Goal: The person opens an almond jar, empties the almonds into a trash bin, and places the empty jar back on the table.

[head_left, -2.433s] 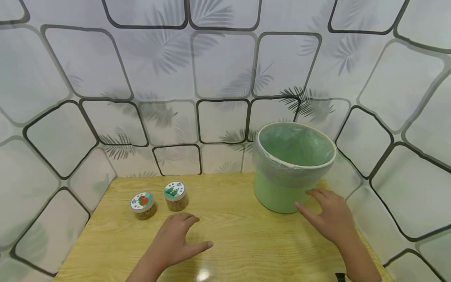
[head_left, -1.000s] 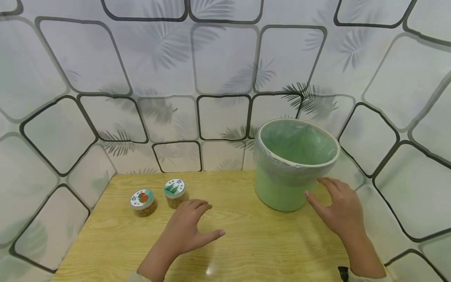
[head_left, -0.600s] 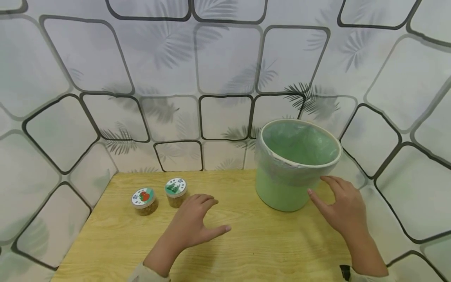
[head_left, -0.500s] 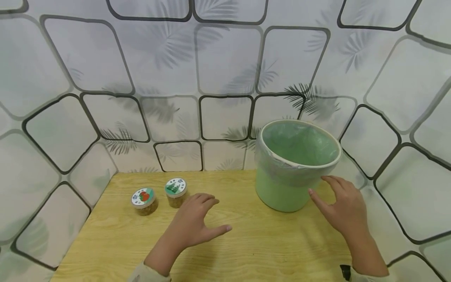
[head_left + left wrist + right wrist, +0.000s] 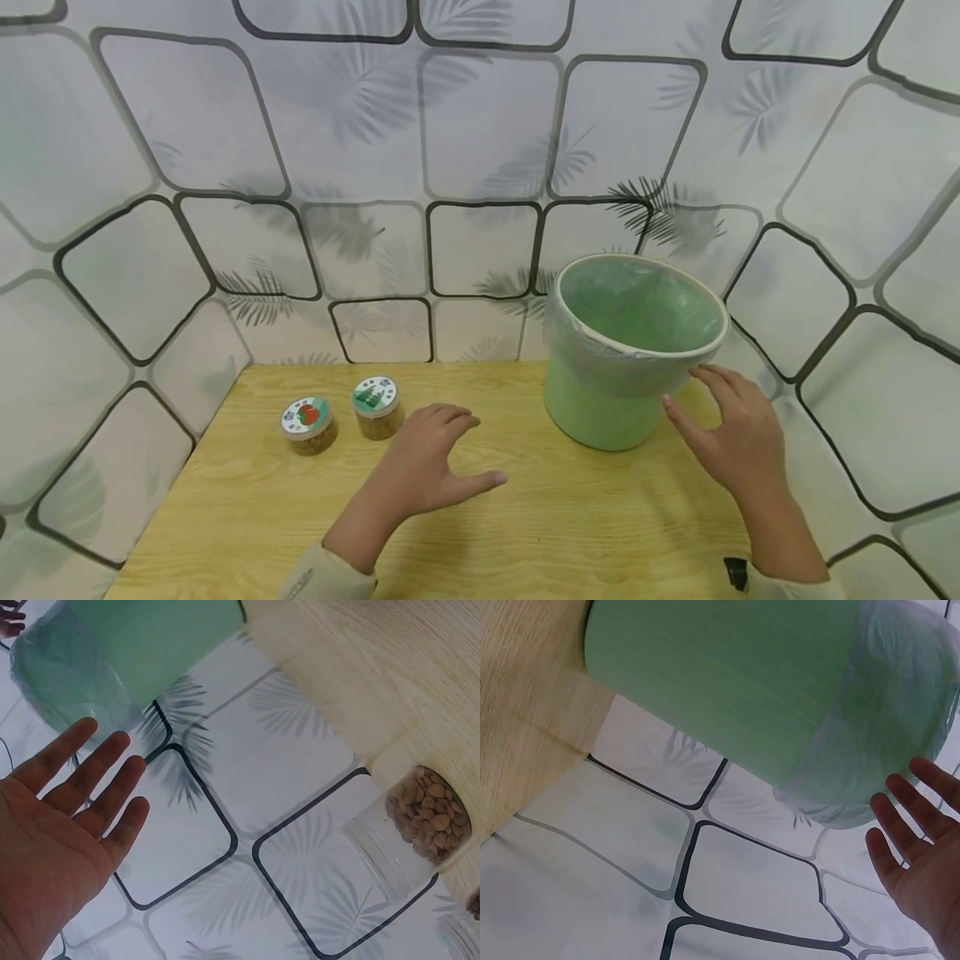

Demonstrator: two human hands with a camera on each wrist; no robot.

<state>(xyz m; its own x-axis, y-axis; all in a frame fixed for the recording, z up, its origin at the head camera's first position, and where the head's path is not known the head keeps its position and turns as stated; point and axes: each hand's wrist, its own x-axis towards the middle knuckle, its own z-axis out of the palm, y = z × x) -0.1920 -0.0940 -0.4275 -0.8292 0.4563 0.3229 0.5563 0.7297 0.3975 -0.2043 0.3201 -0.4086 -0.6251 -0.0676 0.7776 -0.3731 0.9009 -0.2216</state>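
Observation:
My left hand [image 5: 423, 467] hangs over the table, fingers and thumb spread apart, holding nothing. Just left of it stand two small clear jars: one with a green-printed lid [image 5: 377, 408], the other with a tomato-printed lid [image 5: 309, 427]. In the left wrist view, brown nut-like pieces fill the bottom of a jar [image 5: 429, 814]. A light green bin [image 5: 600, 408], lined with a thin clear plastic bag, stands at the back right. Beside its right side is my right hand [image 5: 738, 437], fingers relaxed and holding nothing; its fingertips overlap the bag's edge in the right wrist view.
The wood-grain table [image 5: 540, 542] ends against a patterned backdrop [image 5: 480, 250] at the back, with the same pattern rising on both sides. The bin's pale rim [image 5: 637, 353] stands well above the jars.
My left hand has moved right and slightly forward, away from the jars. My right hand has shifted a little to the right along the bin. The jars and bin stay in place on the table.

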